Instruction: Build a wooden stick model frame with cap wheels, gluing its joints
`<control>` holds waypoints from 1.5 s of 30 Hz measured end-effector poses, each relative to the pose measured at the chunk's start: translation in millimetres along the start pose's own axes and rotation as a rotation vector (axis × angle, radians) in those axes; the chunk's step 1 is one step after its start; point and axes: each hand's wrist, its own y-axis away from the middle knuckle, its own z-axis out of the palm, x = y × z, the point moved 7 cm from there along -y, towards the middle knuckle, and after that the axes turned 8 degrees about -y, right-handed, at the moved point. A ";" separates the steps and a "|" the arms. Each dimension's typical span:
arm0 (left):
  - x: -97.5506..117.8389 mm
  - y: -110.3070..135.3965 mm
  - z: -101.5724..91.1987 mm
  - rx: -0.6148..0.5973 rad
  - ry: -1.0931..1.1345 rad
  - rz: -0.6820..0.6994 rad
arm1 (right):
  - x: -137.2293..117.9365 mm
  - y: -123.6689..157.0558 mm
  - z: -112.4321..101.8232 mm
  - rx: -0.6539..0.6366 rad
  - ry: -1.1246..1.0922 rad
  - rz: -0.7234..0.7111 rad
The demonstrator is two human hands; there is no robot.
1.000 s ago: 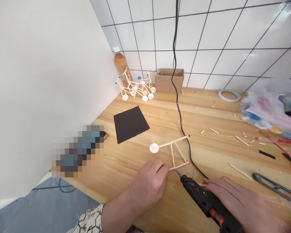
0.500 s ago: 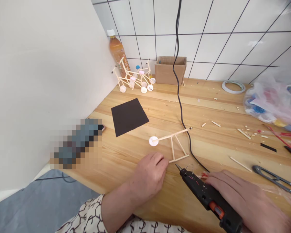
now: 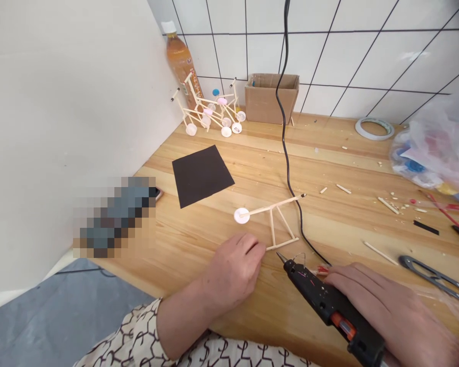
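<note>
Stick frame and glue gun at the bench, seen from the wearer's head. The stick frame (image 3: pixel 272 224), bearing a white disc (image 3: pixel 241 215) at one end and a black tip at the other, lies on the bench (image 3: pixel 329 168) in front of the person, its tipped end across the black cord (image 3: pixel 284 132). Left hand (image 3: pixel 233 272): fingers pinching the near end of the frame's lower stick. Right hand (image 3: pixel 390 306): fingers closed on the glue gun (image 3: pixel 317 294), its grip hidden from view; the nozzle points at the lower stick, just beside the left fingertips. Beyond the frame lies a black sheet (image 3: pixel 202 176); behind it, wheeled stick models (image 3: pixel 222 102) stand before a bottle (image 3: pixel 179 56), with a cardboard box (image 3: pixel 268 104) alongside. Grey snips (image 3: pixel 438 280) lie to the right, near a loose stick (image 3: pixel 380 253)
</note>
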 end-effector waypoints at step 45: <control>0.5 0.8 -0.9 0.066 0.006 0.017 | 3.2 2.5 -2.4 -0.046 -0.086 0.098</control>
